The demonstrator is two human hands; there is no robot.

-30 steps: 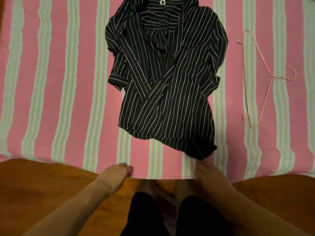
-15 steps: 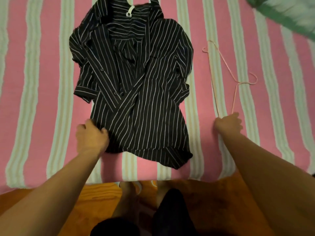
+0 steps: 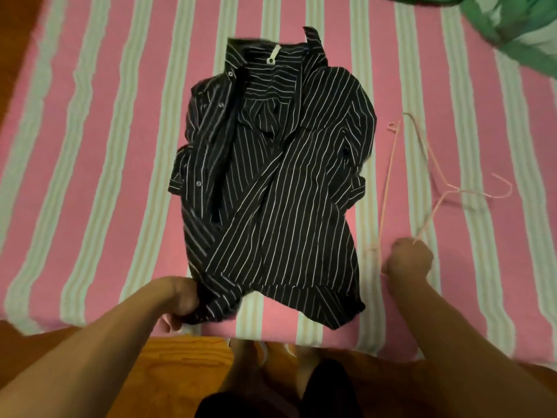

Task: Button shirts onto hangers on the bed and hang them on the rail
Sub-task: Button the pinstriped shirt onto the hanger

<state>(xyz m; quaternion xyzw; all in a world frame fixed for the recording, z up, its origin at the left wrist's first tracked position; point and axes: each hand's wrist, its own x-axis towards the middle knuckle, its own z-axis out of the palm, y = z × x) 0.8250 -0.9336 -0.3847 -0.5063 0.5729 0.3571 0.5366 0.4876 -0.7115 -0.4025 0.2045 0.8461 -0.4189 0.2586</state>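
Left hand (image 3: 177,300) is bunched on the shirt's near-left hem corner, fingers curled round the cloth, gripping it at the bed's near edge. Right hand (image 3: 408,260) is a closed fist on the near end of the pink wire hanger (image 3: 388,188), holding it w/ the far part of the frame looking tipped up off the sheet.

Out from the hands: the black pinstripe shirt (image 3: 280,182) lies in the middle of the bed (image 3: 90,176), collar at the far end, hem toward the person, long axis running straight away from the body. Front is open & rumpled, left panel folded over, buttons showing along the placket; none look done up. Hanger sits just beside the shirt's right edge, its long bar roughly parallel to the shirt, hook pointing off to the right, away from the garment.

The relation that counts: collar opening is far & to the left of the right hand, so the hanger prob. needs swinging round so its shoulders face the neck, then travelling leftward & away. Right hand is the one placed for that; left looks set to open or steady the shirt. Green cloth (image 3: 512,25) bunched at far right corner.
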